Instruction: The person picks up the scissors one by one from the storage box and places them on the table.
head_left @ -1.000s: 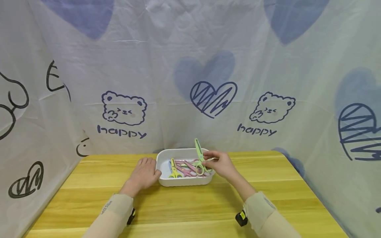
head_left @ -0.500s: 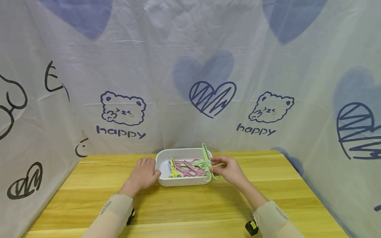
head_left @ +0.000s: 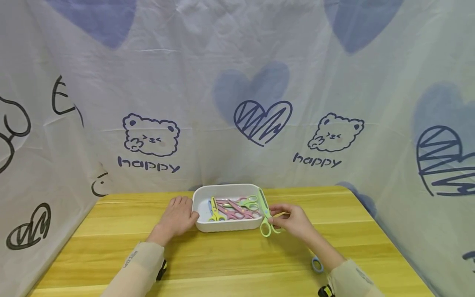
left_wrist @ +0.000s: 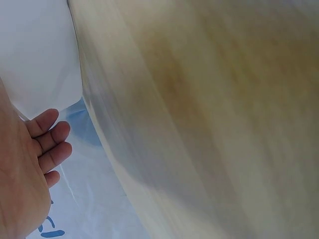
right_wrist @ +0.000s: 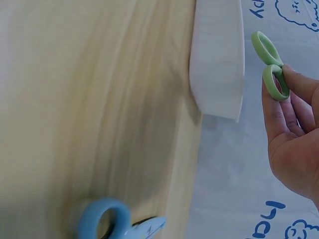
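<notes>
At the right end of the white bin (head_left: 230, 226), my right hand (head_left: 295, 222) pinches green scissors (head_left: 265, 210) by the handle, blades pointing up and away. The right wrist view shows their green loops (right_wrist: 271, 82) between thumb and fingers. My left hand (head_left: 177, 216) rests at the bin's left end, thumb against the rim; in the left wrist view its fingers (left_wrist: 52, 144) lie beside the bin wall (left_wrist: 42, 55), loosely bent. Inside the bin lie yellow scissors (head_left: 214, 210), several pink scissors (head_left: 237, 209), another green pair (head_left: 250, 202) and something blue, partly covered.
Blue scissors lie on the wooden table (head_left: 237, 264) near my right forearm; a blue handle (head_left: 317, 264) shows in the head view, the blades (right_wrist: 149, 228) in the right wrist view. A printed white cloth (head_left: 208, 156) hangs behind the table.
My right hand has moved right and nearer, carrying the green scissors from above the bin to just past its right end. The blue handle has come into view beside the forearm. My left hand stays put.
</notes>
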Available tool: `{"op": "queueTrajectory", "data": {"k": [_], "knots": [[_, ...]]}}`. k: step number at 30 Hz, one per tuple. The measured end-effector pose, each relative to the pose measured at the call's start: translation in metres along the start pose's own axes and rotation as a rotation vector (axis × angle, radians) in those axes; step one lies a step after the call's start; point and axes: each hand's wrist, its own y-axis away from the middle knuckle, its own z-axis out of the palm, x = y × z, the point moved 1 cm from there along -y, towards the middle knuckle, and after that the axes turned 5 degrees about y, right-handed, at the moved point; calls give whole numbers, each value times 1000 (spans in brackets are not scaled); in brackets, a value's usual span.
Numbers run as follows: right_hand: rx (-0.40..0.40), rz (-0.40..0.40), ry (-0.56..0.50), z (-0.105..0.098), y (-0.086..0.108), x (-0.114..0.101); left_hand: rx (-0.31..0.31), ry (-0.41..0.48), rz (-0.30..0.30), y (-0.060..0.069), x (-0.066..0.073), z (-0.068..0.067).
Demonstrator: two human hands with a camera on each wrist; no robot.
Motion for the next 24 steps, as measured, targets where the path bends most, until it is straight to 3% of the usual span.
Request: {"op": "queueTrajectory", "data": {"k": [7, 18, 24], "knots": [[-2, 39, -15, -7, 11, 11, -11, 2, -9, -1, -1, 2], [-74, 68, -13, -15, 31, 27, -22, -2, -20, -1, 1, -2], [-106, 84, 31, -17, 43, 36, 10, 9, 0, -1, -1, 2]]}}
